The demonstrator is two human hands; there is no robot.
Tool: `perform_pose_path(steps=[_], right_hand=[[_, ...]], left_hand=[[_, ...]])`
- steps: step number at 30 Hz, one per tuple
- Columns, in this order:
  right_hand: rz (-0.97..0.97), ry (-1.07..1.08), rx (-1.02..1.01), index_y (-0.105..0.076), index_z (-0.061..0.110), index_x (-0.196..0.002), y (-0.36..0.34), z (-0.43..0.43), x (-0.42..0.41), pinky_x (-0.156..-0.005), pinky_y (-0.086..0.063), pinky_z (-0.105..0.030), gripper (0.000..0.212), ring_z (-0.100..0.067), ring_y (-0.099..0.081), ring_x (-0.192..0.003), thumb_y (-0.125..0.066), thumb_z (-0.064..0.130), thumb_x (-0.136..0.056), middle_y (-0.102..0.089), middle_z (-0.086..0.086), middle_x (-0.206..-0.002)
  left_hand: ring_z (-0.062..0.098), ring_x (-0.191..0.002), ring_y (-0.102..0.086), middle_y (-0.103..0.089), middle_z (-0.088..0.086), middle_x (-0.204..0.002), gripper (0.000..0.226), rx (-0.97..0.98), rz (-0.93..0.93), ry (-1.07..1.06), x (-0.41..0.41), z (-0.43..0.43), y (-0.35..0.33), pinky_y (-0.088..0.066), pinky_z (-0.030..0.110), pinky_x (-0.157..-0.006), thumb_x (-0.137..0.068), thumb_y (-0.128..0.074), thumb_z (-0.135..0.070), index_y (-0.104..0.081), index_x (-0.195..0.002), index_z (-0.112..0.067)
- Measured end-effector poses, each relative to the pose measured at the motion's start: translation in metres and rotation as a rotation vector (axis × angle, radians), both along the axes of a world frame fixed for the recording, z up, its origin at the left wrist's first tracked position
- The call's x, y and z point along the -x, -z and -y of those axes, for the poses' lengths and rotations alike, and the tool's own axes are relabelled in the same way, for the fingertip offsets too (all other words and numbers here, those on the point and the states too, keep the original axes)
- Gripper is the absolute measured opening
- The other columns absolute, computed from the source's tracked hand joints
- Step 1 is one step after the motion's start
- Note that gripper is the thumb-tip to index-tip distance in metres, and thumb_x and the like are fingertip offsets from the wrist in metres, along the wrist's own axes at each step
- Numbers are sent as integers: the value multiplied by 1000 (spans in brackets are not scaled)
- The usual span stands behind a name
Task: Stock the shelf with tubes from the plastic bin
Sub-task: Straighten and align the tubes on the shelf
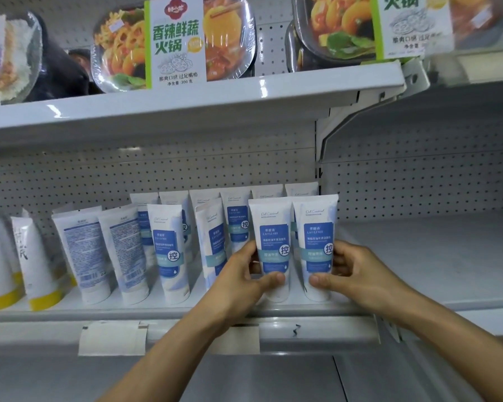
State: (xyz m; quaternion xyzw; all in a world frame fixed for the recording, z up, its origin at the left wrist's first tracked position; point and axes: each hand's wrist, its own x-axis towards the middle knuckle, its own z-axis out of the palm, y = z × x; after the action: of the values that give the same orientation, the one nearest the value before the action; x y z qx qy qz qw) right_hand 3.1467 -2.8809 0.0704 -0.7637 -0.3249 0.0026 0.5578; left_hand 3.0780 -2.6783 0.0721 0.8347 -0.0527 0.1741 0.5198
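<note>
White left tube (269, 224) is pinched by the left hand (244, 281), right tube (317, 220) by the right hand (353, 271), upright on shelf (157, 313).

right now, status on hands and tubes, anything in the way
Left hand grips front tube. Right hand grips tube beside it. Both upright on shelf. Leaning tube crowds left hand.

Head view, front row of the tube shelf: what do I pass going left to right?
Yellow-capped tubes → back-label tubes → loose blue tube → inner tube gripped by the left hand → end tube gripped by the right hand → bare shelf.
</note>
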Motion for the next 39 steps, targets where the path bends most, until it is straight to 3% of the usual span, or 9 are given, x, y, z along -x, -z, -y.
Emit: perform_pose_path(steps=[4, 9, 16, 24, 26, 29, 31, 35, 39], right_hand=[[25, 24, 20, -63, 24, -111, 1, -1, -1, -84, -53, -23, 41, -6, -68, -93, -80, 17, -74, -73, 9, -102], [24, 32, 51, -60, 28, -114, 4, 2, 0, -85, -52, -22, 45, -3, -67, -94, -79, 18, -75, -71, 12, -106], [126, 104, 39, -53, 33, -113, -4, 12, 5, -83, -51, -19, 39, 2, -61, -95, -73, 23, -81, -65, 11, -107], [606, 327, -173, -54, 29, -106, -47, 22, 34, -76, -40, -11, 19, 5, -52, -93, -62, 33, -90, -56, 16, -98], [797, 293, -77, -55, 26, -102, -64, 16, 46, -79, -41, -12, 19, 1, -52, -92, -55, 38, -88, -56, 14, -94], [1066, 235, 184, -57, 26, -104, -92, -6, 55, -83, -41, -31, 20, -2, -50, -92, -50, 34, -87, -55, 15, -97], [1127, 169, 364, -56, 31, -110, -114, -30, 59, -90, -36, -32, 22, -1, -47, -102, -52, 34, -89, -54, 18, -107], [1059, 73, 760, -43, 38, -132, -147, -88, 57, -108, -32, -32, 47, -3, -38, -124, -60, 35, -89, -43, 18, -135], [758, -68, 1039, -49, 38, -131, -162, -137, 42, -102, -43, -37, 58, -13, -50, -119, -73, 27, -80, -50, 14, -135]], left_hand=[[-2, -105, -62, -68, -15, -115, 49, 7, -8, 8, -1, -1, 0, -53, 20, -91, -85, -72, -14, -53, -128, -29], [-10, -100, -62, -66, -17, -114, 48, -14, -8, -13, 3, 2, 1, -50, 6, -77, -87, -70, -15, -51, -128, -28], [-2, -117, -50, -53, -17, -126, 59, -234, 34, -161, 30, 4, -2, -41, 18, -103, -90, -66, -29, -36, -141, -31], [2, -99, -56, -57, -20, -99, 27, -465, 382, -331, 91, -15, -21, -47, 16, -75, -86, -66, -30, -58, -111, -35], [-1, -101, -55, -57, -20, -103, 29, -555, 445, -395, 102, -38, -40, -45, 13, -81, -86, -68, -24, -58, -112, -31], [-11, -102, -49, -53, -16, -118, 45, -714, 400, -447, 110, -74, -72, -37, 5, -90, -84, -68, -26, -51, -126, -30], [-7, -113, -43, -48, -13, -132, 58, -791, 318, -452, 107, -91, -91, -34, 16, -101, -83, -69, -29, -44, -136, -31], [8, -134, -39, -40, -14, -148, 77, -930, 132, -367, 85, -115, -118, -32, 28, -110, -80, -76, -31, -34, -145, -33], [10, -116, -47, -55, -18, -127, 61, -1133, -10, -248, 60, -127, -133, -41, 29, -95, -75, -80, -34, -51, -129, -34]])
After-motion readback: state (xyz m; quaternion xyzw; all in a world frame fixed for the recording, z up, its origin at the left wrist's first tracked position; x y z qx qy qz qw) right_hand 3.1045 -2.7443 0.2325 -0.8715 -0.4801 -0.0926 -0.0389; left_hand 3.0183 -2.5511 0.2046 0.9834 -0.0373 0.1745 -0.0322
